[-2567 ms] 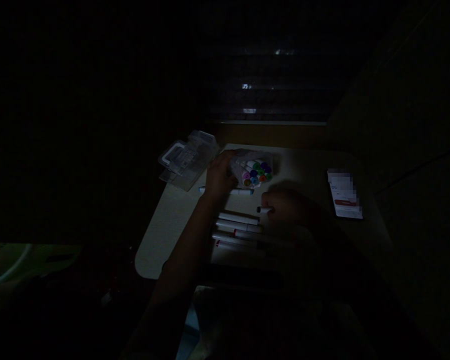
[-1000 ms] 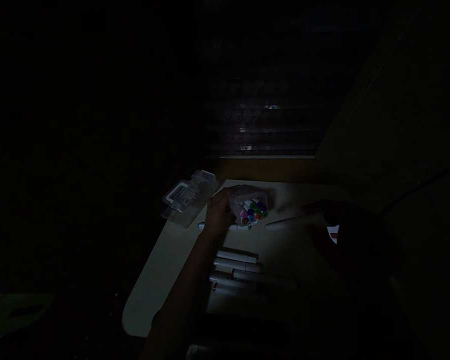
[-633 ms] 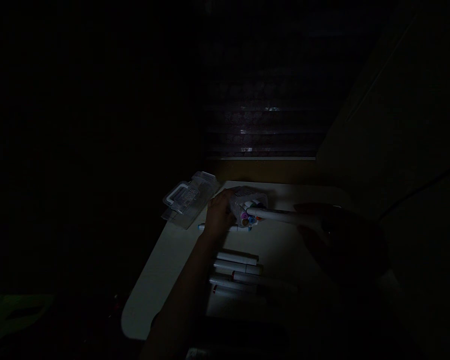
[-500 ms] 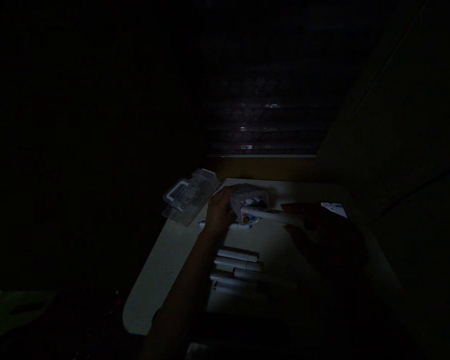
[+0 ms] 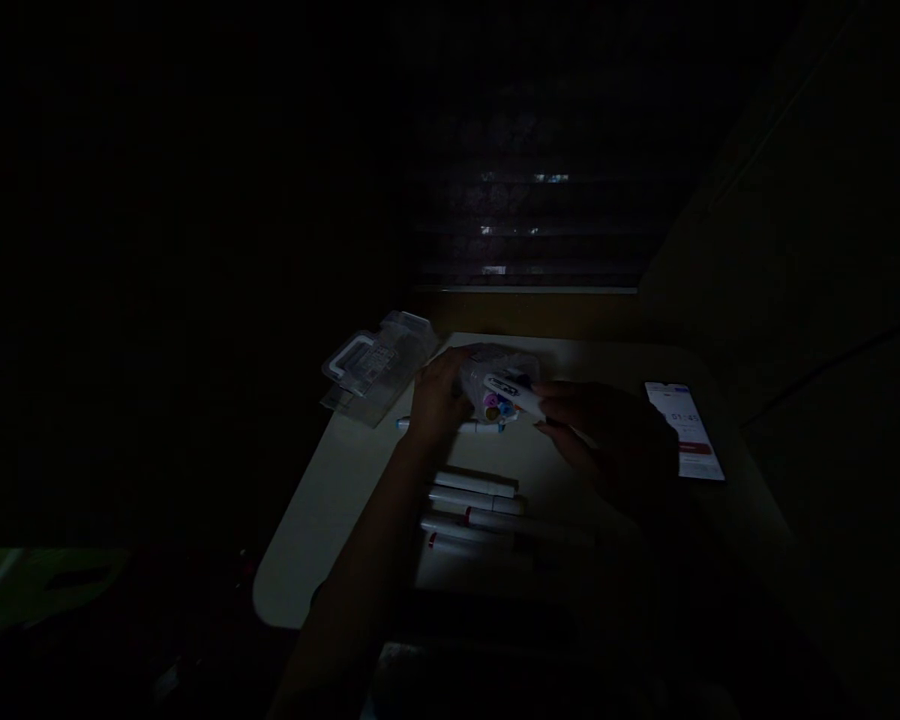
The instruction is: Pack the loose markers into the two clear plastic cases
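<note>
In dim light, my left hand point(image 5: 440, 398) is wrapped round the left side of a clear plastic box point(image 5: 471, 375) lying with its opening toward me. Coloured marker ends point(image 5: 498, 406) show inside the box. My right hand point(image 5: 581, 420) grips a white marker point(image 5: 521, 394) by one end, its other end at the box's opening. A blue-tipped marker point(image 5: 480, 427) lies just in front of the box, partly behind my left hand. Nearer me, several white markers point(image 5: 476, 500) lie side by side on the table, some with red ends.
A clear plastic lid with a handle point(image 5: 360, 365) lies at the table's point(image 5: 307, 545) back left edge. On the right, a lit phone point(image 5: 690, 440) lies beside my right hand. A slatted blind or shutter point(image 5: 525, 240) stands behind the table.
My right hand has moved left with the marker, bringing it to the box's opening and tilting it. More of the phone shows now. The view has shifted slightly downward.
</note>
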A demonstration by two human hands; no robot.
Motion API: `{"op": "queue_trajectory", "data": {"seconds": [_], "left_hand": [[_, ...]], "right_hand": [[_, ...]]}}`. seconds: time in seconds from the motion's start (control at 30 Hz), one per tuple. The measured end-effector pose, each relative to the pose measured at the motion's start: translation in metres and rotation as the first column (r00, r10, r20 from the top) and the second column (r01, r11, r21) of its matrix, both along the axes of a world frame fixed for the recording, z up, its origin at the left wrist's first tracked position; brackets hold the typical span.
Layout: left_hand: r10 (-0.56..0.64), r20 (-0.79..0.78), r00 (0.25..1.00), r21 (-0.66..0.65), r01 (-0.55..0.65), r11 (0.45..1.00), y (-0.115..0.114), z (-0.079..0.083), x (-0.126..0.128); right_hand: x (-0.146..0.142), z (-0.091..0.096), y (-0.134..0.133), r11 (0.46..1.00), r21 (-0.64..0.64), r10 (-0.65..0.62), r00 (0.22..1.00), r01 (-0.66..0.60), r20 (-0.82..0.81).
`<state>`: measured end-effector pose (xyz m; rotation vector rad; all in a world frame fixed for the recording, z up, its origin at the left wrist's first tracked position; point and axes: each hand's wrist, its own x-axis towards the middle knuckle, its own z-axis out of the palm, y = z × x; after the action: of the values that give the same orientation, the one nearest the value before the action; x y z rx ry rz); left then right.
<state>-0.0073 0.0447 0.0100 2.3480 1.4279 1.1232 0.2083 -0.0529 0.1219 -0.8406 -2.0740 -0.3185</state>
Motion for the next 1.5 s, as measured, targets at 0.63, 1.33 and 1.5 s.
{"op": "queue_trajectory", "data": {"seconds": [0.63, 1.33, 1.5], "left_hand": [[0.023, -0.022, 0.999, 0.007, -0.023, 1.0, 0.002, -0.004, -0.001], [0.017, -0.038, 0.999, -0.01, -0.018, 1.0, 0.003, -0.001, 0.002], [0.007, -0.029, 1.0, 0.01, -0.007, 1.0, 0.002, 0.0, 0.002]], "right_hand": [[0.002, -0.014, 0.014, 0.993, -0.117, 0.033, 0.995, -0.022, 0.096], [0.035, -0.04, 0.005, 0.949, -0.312, -0.003, 0.987, 0.053, 0.159], [0.047, -0.056, -0.005, 0.821, -0.548, 0.05, 0.936, 0.16, 0.348]]}}
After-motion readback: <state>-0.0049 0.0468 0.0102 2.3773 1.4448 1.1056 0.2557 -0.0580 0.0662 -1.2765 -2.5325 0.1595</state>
